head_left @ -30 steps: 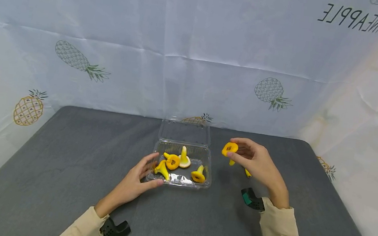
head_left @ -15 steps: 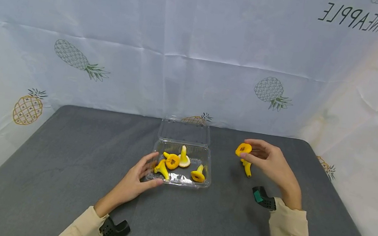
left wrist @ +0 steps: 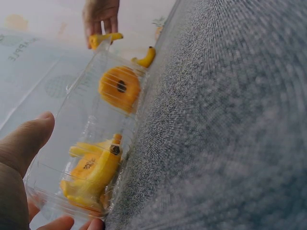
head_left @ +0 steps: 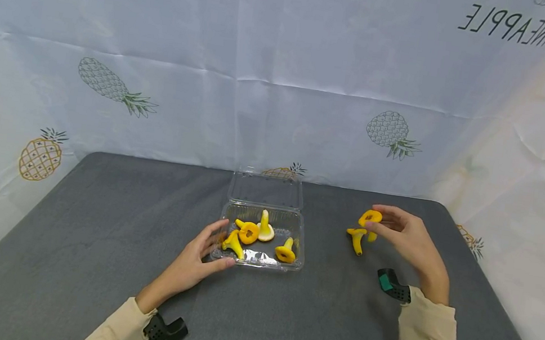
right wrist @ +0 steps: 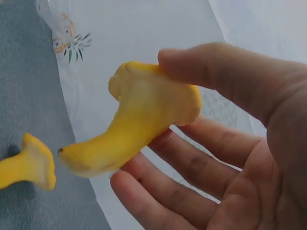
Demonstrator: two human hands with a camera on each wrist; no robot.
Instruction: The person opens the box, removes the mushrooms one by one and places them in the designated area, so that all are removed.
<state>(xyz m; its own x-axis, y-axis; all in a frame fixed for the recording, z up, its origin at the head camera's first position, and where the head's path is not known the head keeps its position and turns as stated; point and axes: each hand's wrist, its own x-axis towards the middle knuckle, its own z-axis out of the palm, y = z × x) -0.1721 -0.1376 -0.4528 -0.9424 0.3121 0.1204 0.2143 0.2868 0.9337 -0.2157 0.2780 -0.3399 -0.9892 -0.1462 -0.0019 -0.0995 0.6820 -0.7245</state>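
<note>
My right hand (head_left: 411,244) pinches a yellow chanterelle mushroom (right wrist: 139,105) by its cap, between thumb and fingers, above the table's right side. The stem points down and away from the palm in the right wrist view. Another chanterelle (head_left: 357,241) lies on the table just left of that hand. A clear plastic clamshell container (head_left: 257,258) stands mid-table with its lid raised at the back. Inside lie several chanterelles, among them one on the right (head_left: 286,251) and one stem-up (head_left: 265,230). My left hand (head_left: 195,262) rests around the container's front left corner, thumb outstretched at the front rim, fingers along the left wall.
A dark grey cloth covers the table (head_left: 105,240). Behind it hangs a white curtain (head_left: 268,124) printed with pineapples. The container's transparent lid (head_left: 266,191) leans back near the table's far edge. Black wrist mounts (head_left: 165,331) sit at both cuffs.
My right hand has moved right with its chanterelle, passing over the one on the table, which now shows in full. The left hand and the container have stayed put.
</note>
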